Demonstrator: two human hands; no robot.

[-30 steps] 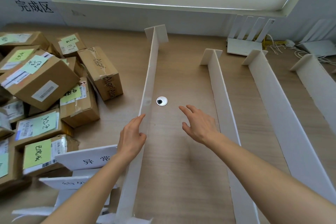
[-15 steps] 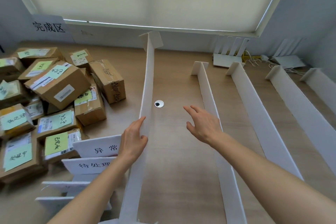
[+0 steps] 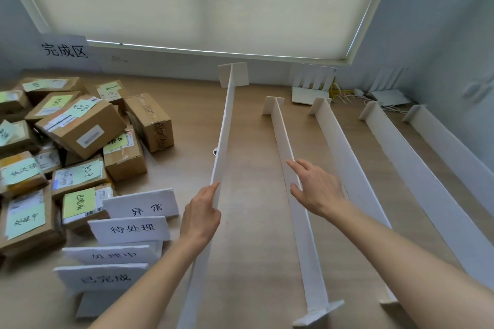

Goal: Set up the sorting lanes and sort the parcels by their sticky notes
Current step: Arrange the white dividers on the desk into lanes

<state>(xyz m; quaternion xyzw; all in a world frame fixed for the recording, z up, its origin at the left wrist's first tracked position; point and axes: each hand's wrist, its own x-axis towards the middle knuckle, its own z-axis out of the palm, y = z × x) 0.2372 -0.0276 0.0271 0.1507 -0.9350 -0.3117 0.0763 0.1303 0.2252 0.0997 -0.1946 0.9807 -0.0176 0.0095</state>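
Observation:
Several long white foam-board dividers stand on edge across the wooden table, forming lanes. My left hand (image 3: 201, 215) presses its straight fingers against the left face of the tallest divider (image 3: 227, 125), near its top edge. Over the second divider (image 3: 292, 192) my right hand (image 3: 316, 188) hovers with fingers spread, holding nothing. More dividers (image 3: 347, 157) run parallel to the right. A heap of cardboard parcels (image 3: 80, 128) with green and yellow sticky notes lies at the left. White lane signs (image 3: 139, 207) with handwritten characters stand in a row beside the parcels.
A paper sign (image 3: 65, 49) hangs on the back wall above the parcels. White routers (image 3: 310, 93) and cables sit at the table's back right. A small round cable hole (image 3: 215, 152) shows just left of the tall divider. A drawn window blind fills the back.
The view has tilted up and turned right, so more dividers and signs show. The tall divider has shifted right, hiding most of the cable hole. My right hand moved right over the second divider.

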